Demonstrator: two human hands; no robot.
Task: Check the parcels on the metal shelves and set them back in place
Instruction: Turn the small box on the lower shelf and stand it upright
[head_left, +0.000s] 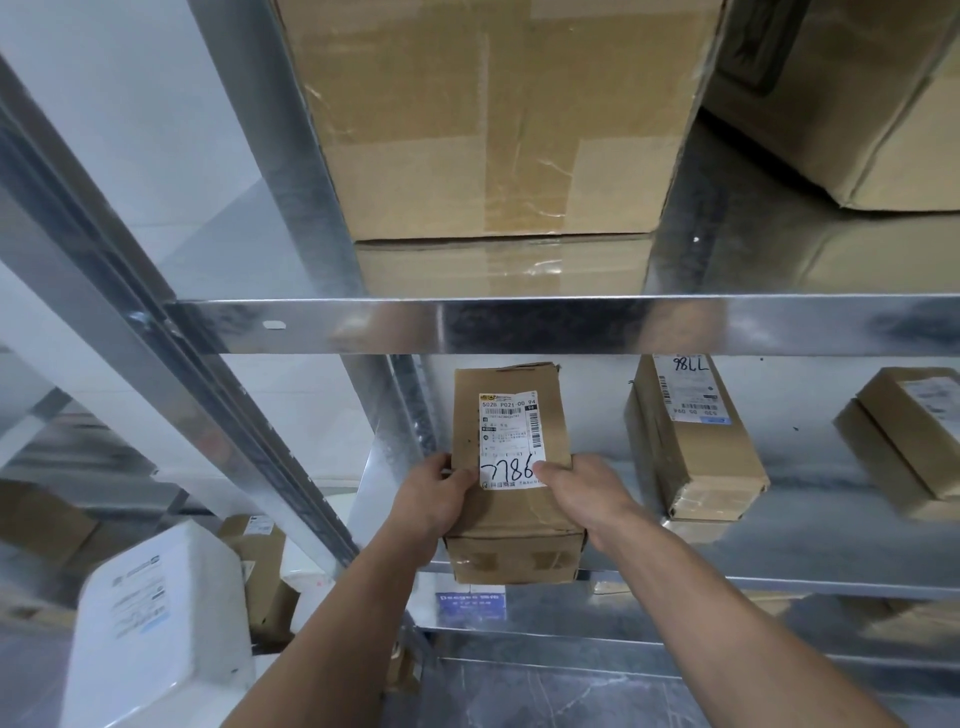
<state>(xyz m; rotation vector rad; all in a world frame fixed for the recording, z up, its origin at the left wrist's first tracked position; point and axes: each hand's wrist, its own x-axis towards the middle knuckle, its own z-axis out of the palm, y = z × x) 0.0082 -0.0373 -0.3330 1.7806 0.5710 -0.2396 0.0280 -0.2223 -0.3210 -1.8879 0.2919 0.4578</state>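
A long brown cardboard parcel (511, 514) with a white shipping label marked 7786 lies lengthwise on the middle metal shelf (810, 545), its near end overhanging the shelf's front edge. My left hand (434, 501) grips its left side, thumb on the label's lower corner. My right hand (582, 496) grips its right side, thumb on the label's right edge. Both forearms reach up from the bottom of the view.
Two more labelled parcels (693, 441) (909, 431) lie to the right on the same shelf. Large cartons (498, 114) (857, 93) fill the shelf above, behind its metal beam (571, 325). A white package (156, 613) and brown boxes sit on the left rack. An upright post (171, 332) runs diagonally.
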